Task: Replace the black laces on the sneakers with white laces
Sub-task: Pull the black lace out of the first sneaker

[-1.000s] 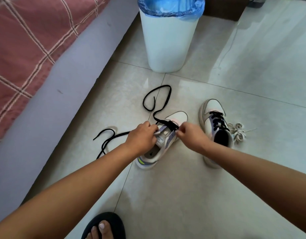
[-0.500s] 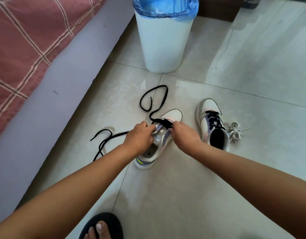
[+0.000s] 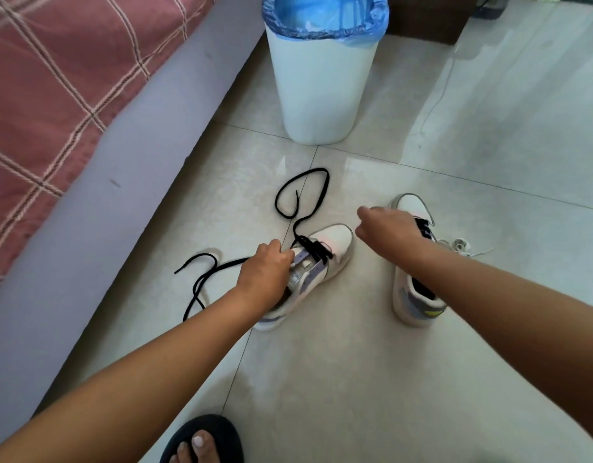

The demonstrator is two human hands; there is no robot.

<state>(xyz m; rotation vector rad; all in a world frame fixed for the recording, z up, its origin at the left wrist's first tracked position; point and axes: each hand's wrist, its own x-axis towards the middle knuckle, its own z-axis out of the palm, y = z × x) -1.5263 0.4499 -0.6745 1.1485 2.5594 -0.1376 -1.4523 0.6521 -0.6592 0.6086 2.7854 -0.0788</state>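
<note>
At frame centre, my left hand (image 3: 266, 270) grips the half-unlaced sneaker (image 3: 316, 262), my right hand (image 3: 387, 228) hovers clenched above its black lace (image 3: 313, 250).

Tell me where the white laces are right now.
In the head view, the white laces lie bundled on the floor at right, just beyond the right-hand sneaker, past the right hand.

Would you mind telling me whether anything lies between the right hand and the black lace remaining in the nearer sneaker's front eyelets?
Nothing visible does. The right hand is raised just right of the sneaker's toe, and only open air separates it from the black lace crossing the front eyelets.
</note>
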